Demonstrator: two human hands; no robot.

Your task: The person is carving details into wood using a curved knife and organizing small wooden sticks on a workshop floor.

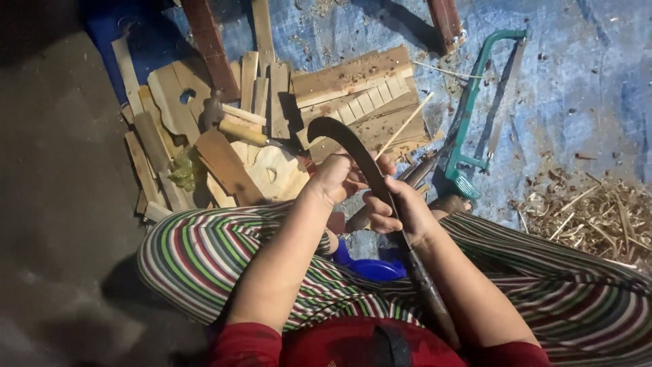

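Gripping a curved dark blade [367, 166], both hands close on it: left hand [333, 178] left of the blade's middle, right hand [397, 211] nearer its handle; long axis runs toward the lap.

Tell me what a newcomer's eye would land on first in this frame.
Most striking is the long curved blade at centre, dark and hooked at the tip, gripped by the left hand and right hand above striped trousers. Behind it, upper left, lies a heap of wooden offcuts on a blue tarp. A green hacksaw rests to the right.
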